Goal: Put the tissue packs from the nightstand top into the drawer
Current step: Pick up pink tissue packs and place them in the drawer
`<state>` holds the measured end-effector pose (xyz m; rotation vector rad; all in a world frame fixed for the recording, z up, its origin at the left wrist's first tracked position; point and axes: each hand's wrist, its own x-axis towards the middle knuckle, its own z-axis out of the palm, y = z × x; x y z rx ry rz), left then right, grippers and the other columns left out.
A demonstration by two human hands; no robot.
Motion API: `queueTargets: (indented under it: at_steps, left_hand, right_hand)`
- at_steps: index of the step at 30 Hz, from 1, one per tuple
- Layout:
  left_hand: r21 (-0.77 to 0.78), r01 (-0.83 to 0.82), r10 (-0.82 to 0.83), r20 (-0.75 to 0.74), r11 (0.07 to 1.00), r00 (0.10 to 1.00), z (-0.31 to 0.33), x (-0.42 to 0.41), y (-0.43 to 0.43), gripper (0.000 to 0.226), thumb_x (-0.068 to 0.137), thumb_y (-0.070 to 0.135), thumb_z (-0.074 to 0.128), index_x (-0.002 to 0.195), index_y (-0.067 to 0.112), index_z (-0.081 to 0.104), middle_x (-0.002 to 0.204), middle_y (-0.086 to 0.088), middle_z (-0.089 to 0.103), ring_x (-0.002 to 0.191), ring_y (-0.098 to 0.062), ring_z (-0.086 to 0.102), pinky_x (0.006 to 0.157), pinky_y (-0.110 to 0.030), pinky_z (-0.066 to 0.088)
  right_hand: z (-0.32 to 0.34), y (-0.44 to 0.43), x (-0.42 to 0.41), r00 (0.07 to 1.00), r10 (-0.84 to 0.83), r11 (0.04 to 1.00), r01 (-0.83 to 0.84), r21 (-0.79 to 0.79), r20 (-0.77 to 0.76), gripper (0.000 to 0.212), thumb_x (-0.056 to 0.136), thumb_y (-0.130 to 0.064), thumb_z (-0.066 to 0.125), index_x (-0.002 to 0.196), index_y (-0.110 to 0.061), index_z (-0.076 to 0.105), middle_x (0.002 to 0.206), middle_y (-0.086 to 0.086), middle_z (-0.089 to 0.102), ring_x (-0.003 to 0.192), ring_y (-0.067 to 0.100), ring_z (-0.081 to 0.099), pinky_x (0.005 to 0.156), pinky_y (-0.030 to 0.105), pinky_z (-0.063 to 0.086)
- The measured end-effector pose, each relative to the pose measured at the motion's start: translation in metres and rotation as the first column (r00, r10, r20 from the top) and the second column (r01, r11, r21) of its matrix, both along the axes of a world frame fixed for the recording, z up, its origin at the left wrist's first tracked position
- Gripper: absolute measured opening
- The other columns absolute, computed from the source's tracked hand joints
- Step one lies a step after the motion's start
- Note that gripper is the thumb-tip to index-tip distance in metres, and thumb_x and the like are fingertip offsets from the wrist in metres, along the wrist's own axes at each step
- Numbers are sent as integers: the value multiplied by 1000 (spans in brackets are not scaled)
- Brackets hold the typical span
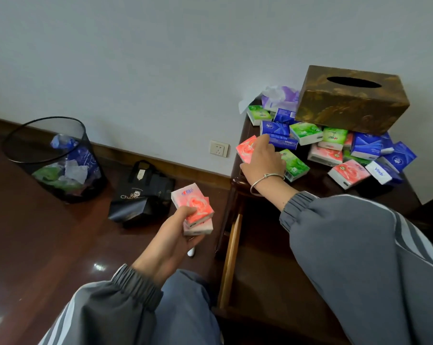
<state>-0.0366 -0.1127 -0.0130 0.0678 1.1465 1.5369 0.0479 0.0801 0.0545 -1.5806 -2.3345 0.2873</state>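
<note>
Left hand (176, 231) grips two stacked pink tissue packs (195, 204), long axes pointing away; right hand (265, 161) pinches another pink tissue pack (245, 148).

"Vinda" is printed on a blue tissue pack (285, 143) and on a white-faced pack (380, 172) at about four o'clock from it. The black bag (135, 195) on the floor shows "Cha", the rest unreadable.

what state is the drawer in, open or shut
Open: the drawer is pulled out below the nightstand top, its pale wooden side wall exposed. Cannot tell what is inside; it is dark.
</note>
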Motion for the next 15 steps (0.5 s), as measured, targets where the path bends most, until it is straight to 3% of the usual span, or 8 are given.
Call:
queueTargets:
  at_steps: [5,8,11,15]
  left_hand:
    - [-21,2,-2,23,1000,1000,-5,11,-1,38,90,23,54,125,9,56,113,-13,70,102,-21,67,86,-34,53]
    - [12,-27,26,69,1000,997,-6,17,-1,36,90,22,54,124,11,56,108,-10,73,92,-16,70,79,-31,54]
    - [33,-56,54,55,998,997,-7,22,-2,34,91,24,52,123,14,58,103,-7,74,87,-13,72,77,-30,53]
    - [29,-84,82,61,996,995,-7,27,-3,37,92,25,51,127,13,55,110,-10,71,95,-17,68,79,-31,52]
  right_hand:
    - [-4,4,-4,995,-15,997,7,80,99,77,73,-19,75,134,-11,29,134,11,47,125,30,43,95,44,39]
    - [-5,10,-5,981,2,995,-22,100,193,66,75,-28,73,129,-10,39,133,11,45,124,29,41,97,43,38]
    - [-3,14,-4,971,53,996,-68,56,233,68,73,-33,74,128,-12,39,134,12,43,125,31,39,98,43,37]
    - [1,19,-5,944,144,989,-145,-16,298,73,72,-33,74,129,-15,33,131,14,48,124,33,42,98,44,37]
